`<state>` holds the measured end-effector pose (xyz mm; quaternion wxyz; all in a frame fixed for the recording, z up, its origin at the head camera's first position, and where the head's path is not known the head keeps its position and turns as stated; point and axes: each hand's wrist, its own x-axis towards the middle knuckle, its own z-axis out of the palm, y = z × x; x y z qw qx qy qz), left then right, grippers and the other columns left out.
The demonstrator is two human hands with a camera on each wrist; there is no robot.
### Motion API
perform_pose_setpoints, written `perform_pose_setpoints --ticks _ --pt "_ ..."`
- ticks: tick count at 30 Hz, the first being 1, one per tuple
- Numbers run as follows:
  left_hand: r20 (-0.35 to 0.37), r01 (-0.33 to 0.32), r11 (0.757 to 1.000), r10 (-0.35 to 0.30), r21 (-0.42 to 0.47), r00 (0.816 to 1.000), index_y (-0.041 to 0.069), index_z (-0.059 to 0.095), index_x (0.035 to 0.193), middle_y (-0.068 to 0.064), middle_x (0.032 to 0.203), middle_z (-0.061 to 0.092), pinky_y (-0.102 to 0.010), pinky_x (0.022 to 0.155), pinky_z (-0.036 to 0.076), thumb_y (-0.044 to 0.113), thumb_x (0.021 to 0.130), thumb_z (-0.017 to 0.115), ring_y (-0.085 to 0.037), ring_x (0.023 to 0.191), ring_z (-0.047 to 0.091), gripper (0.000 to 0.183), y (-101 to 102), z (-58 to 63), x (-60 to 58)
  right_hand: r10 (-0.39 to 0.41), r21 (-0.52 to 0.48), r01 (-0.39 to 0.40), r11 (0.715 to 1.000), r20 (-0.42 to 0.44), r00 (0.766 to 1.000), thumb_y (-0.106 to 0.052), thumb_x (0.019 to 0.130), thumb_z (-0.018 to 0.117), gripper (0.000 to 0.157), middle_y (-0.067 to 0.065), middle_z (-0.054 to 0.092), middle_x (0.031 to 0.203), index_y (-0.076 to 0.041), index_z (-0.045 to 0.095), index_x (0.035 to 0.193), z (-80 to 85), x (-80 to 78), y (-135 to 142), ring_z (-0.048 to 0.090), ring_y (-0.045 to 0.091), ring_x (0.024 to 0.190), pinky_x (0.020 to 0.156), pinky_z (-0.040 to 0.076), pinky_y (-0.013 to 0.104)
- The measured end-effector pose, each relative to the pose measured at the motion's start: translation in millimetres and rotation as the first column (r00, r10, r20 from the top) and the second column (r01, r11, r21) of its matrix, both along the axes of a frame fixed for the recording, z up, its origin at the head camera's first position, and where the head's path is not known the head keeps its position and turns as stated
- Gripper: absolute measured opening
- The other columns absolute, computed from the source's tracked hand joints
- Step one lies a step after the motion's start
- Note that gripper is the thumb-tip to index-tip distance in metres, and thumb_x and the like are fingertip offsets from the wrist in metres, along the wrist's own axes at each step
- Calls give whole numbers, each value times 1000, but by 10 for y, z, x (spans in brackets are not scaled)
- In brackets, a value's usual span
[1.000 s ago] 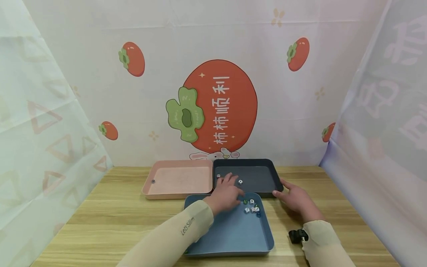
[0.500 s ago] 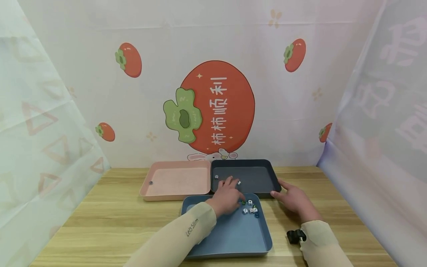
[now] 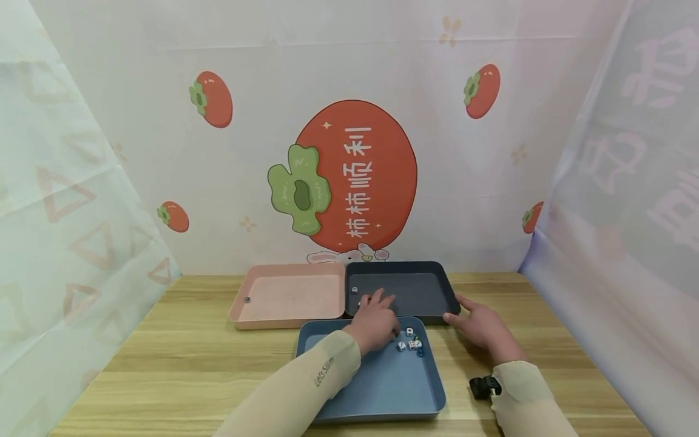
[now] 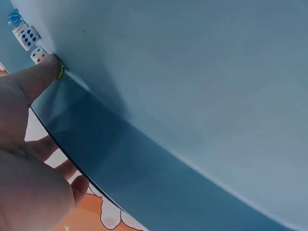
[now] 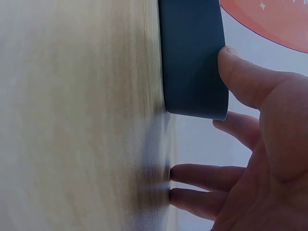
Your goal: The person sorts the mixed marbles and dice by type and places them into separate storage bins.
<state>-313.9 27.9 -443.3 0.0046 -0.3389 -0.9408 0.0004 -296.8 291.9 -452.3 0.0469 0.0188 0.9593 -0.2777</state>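
Note:
In the head view my left hand (image 3: 375,321) reaches over the far rim of the blue tray (image 3: 395,391). Its thumb touches a small green-yellow marble (image 4: 61,72) by the tray's wall, while the other fingers extend past the rim over the dark tray (image 3: 417,291). White dice (image 3: 402,346) and a blue marble (image 4: 14,18) lie near the thumb. A white die (image 3: 355,290) sits in the dark tray; another shows only partly beside the fingers. My right hand (image 3: 483,326) holds the dark tray's near right corner between thumb and index finger; its other fingers extend apart.
At the back left stands a pink tray (image 3: 297,294) with one small grey round thing (image 3: 247,299) in it. It adjoins the dark tray. All three trays stand on a wooden table (image 3: 180,364), with a printed cloth (image 3: 273,79) behind and at the sides.
My left hand has shifted slightly right, and its thumb now covers the green marble in the head view. The fingers have also covered the die that showed in the dark tray. The right hand stays put.

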Motion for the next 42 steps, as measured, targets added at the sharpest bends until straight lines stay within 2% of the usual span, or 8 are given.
perform_pose_setpoints --ticks 3,7,12,20,28,37,42 --pt "6 1 1000 -1 8 1000 35 80 102 -5 152 44 -55 110 26 27 93 72 -35 145 24 15 -25 -10 -10 -3 0 3 1000 1 1000 -59 94 59 88 36 35 147 -3 30 155 -6 -8 1 34 58 131 101 30 69" --pt "18 10 1000 -10 10 1000 35 79 105 -4 152 44 -55 111 26 19 93 71 -34 145 24 22 -73 -27 -33 -4 2 4 1000 -1 1000 -60 94 58 88 36 35 147 -4 30 155 -11 -17 3 33 58 132 101 29 69" --pt "-7 26 1000 -26 -9 1000 35 80 102 -2 151 46 -55 111 26 13 92 69 -34 145 26 26 -124 -58 -72 2 1 -2 1000 -7 1000 -58 94 58 88 36 35 147 -3 29 155 -8 -16 3 34 58 131 101 29 69" --pt "-31 44 999 -45 -26 999 33 80 97 -1 150 48 -54 111 27 17 95 66 -32 145 26 21 -138 -107 -90 6 2 -6 1000 -4 1000 -57 95 59 86 36 35 147 -2 30 155 -2 -3 0 34 58 131 102 29 69" --pt "-30 31 998 -32 -53 999 30 79 86 0 149 48 -54 111 27 28 90 75 -31 145 26 6 -140 -107 -35 7 2 -7 1000 -4 1000 -57 95 59 86 36 36 146 -3 30 155 -38 6 -13 35 57 131 101 30 69" --pt "8 25 1000 -25 9 1000 29 77 79 -2 149 48 -55 110 27 34 92 73 -32 145 26 14 -188 -25 -4 1 -14 -1 1000 -3 1000 -57 95 58 86 37 35 147 -3 29 155 -34 9 -5 34 58 131 101 30 69" --pt "30 -8 998 7 56 1000 29 76 78 -3 148 48 -55 111 24 40 93 71 -30 145 25 19 -215 33 -16 -1 -21 1 1000 -2 1000 -57 95 58 86 37 35 147 -3 29 155 -30 5 3 34 58 131 101 29 69"
